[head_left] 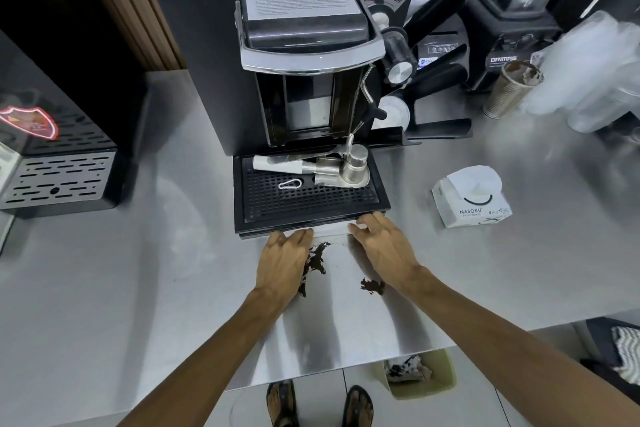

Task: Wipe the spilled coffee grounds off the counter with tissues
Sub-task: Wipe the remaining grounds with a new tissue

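One bin (pixel 446 374) holding crumpled paper is seen on the floor. On the counter (pixel 138 288), two coffee grounds (pixel 316 262) patches are flanked by the left hand (pixel 284 262) and right hand (pixel 386 250). Both are laid flat, fingers straight, nothing gripped. One tissue pack (pixel 467 208) is marked "NASOKU", "4 PLY". One blender (pixel 505 42) is marked "DRIMAS".

Just beyond the fingers (pixel 298 236) sits a black drip tray (pixel 311 208) carrying a white clip (pixel 290 183) and metal tools (pixel 351 166), under a coffee machine (pixel 304 28). Far right of the fingers stand a blender (pixel 509 28) and a ribbed metal cup (pixel 507 94). Far left is a perforated black box (pixel 59 177). Nearer than the fingers, on the floor, a bin (pixel 446 376) holds crumpled paper (pixel 408 369).
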Demonstrator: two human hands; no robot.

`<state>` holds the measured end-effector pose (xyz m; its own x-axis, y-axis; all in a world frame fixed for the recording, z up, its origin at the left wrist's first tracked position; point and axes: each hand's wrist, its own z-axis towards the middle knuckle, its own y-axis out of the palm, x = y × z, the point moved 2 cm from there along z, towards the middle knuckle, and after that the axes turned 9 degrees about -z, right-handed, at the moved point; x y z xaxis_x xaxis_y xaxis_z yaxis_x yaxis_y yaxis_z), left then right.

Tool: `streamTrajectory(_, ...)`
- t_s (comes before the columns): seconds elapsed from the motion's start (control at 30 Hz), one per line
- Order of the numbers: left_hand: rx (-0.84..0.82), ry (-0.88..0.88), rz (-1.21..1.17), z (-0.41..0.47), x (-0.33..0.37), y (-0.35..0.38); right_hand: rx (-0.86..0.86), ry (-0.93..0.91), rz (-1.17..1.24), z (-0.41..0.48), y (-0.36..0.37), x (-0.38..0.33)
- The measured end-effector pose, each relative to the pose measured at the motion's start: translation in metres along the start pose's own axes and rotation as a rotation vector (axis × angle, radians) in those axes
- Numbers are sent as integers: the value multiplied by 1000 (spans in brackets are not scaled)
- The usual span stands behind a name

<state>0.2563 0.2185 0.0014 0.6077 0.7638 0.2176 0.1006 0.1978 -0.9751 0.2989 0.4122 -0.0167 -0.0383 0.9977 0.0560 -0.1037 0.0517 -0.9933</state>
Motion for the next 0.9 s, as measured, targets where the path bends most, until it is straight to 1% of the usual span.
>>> streamTrajectory(0.03,-4,7,10,2,2,0,-57,5,-16,-1,0,1)
streamTrajectory(0.07,-3,15,16,4,6,0,-50,4,-16,-2,3,4)
streamTrajectory(0.17,1,38,24,11,15,0,17,30,-25,-9,-2,16)
streamTrajectory(0.27,-44,52,1,13,16,1,84,-31,-38,-20,-21,15)
streamTrajectory(0.33,-39,64,-28,11,14,-2,104,-51,-32,-28,-28,14)
streamTrajectory(0.47,-58,53,-44,12,22,-6,218,40,13,-23,-39,20)
streamTrajectory(0.53,-74,58,-40,16,28,-2,213,45,-12,-17,-35,29)
streamTrajectory(0.6,-51,76,-22,21,32,3,154,46,6,-15,-23,41)
streamTrajectory(0.7,-23,79,-9,23,34,5,138,79,46,-19,-14,39)
streamTrajectory(0.73,-36,68,-11,23,36,3,155,65,59,-20,-14,36)
streamTrajectory(0.8,-90,52,-43,20,36,2,135,74,93,-21,-16,32)
streamTrajectory(0.9,-104,72,-68,15,26,1,133,85,124,-33,-14,30)
